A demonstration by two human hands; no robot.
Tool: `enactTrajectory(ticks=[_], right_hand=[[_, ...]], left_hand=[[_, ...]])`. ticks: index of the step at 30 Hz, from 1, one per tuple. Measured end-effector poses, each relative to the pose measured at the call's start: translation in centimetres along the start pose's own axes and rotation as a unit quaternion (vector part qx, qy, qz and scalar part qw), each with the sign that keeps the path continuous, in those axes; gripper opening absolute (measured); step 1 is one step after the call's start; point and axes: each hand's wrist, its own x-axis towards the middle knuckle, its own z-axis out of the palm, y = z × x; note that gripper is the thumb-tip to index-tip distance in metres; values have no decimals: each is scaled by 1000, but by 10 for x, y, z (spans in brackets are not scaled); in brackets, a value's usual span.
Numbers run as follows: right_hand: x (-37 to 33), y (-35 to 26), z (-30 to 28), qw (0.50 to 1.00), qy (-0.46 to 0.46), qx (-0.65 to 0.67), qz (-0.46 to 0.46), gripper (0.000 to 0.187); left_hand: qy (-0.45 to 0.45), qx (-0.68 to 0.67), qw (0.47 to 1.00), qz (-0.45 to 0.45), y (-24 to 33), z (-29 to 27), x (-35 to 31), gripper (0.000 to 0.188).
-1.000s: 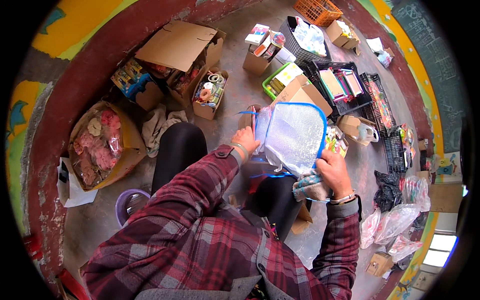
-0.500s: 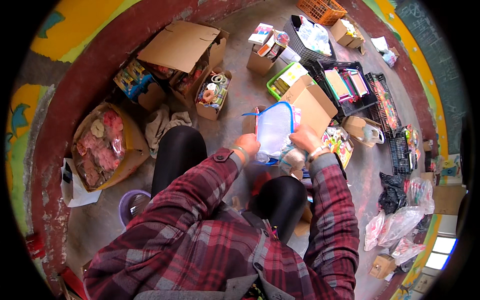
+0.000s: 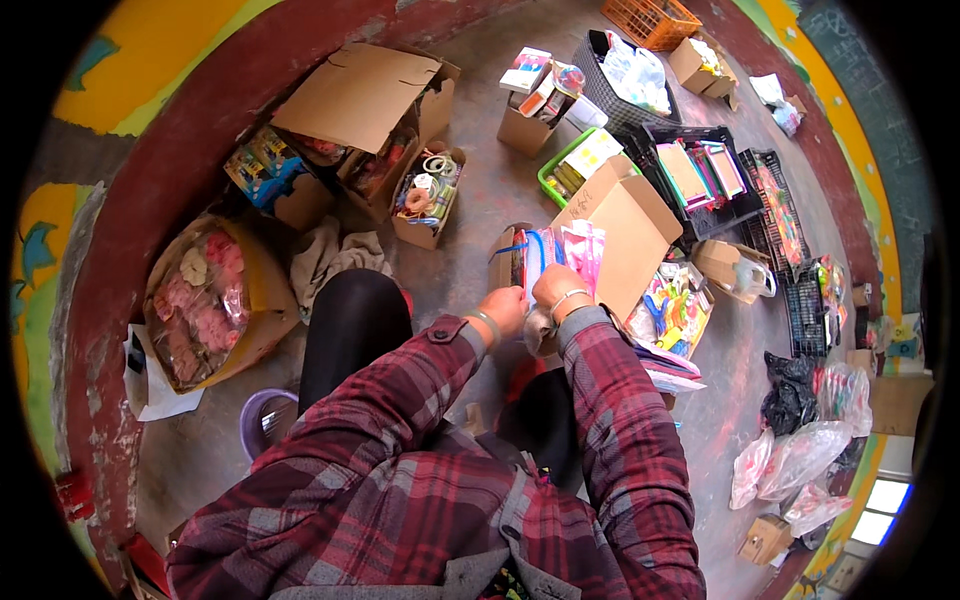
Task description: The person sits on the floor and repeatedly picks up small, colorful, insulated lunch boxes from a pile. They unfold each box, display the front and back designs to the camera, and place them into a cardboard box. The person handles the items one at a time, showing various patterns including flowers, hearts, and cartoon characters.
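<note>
My left hand (image 3: pixel 503 308) and my right hand (image 3: pixel 560 288) are close together in front of my knees, both closed on the near end of a translucent pouch with blue edging (image 3: pixel 541 248). The pouch looks narrow, folded or turned partly edge-on. A greyish cloth (image 3: pixel 540 334) hangs below my right hand, seemingly held by it too. Just beyond the hands, pink plastic packages (image 3: pixel 583 252) stand by an open cardboard box (image 3: pixel 628 220). My fingertips are mostly hidden.
On the right are a box of colourful small items (image 3: pixel 672 310), black crates (image 3: pixel 745 205) and plastic bags (image 3: pixel 800 455). Cardboard boxes (image 3: pixel 350 92), a bag-lined box of pink items (image 3: pixel 205 300) and a purple basket (image 3: pixel 262 415) stand left. A green basket (image 3: pixel 552 185) lies ahead.
My right hand has moved left to meet my left hand. The pouch, spread broad before, now shows narrow, uncovering the pink packages and the box of colourful items.
</note>
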Motion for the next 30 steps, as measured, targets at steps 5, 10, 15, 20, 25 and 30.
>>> enactTrajectory(ticks=[5,10,15,20,25,30], right_hand=[[-7,1,-8,1000,-6,10,11,28],[-34,26,-47,996,45,81,2,32],[-151,128,-113,926,170,309,-133,33],[-283,217,-110,892,224,391,25,35],[-330,296,0,947,190,214,146,35],[-299,278,95,957,252,95,106,50]], left_hand=[[16,16,995,97,-11,9,7,27],[-67,-34,991,110,-16,17,9,35],[-68,105,986,110,-3,5,-5,35],[16,110,986,123,-11,1,-6,24],[25,98,988,119,-3,-10,-19,27],[70,114,984,114,0,-23,-31,29]])
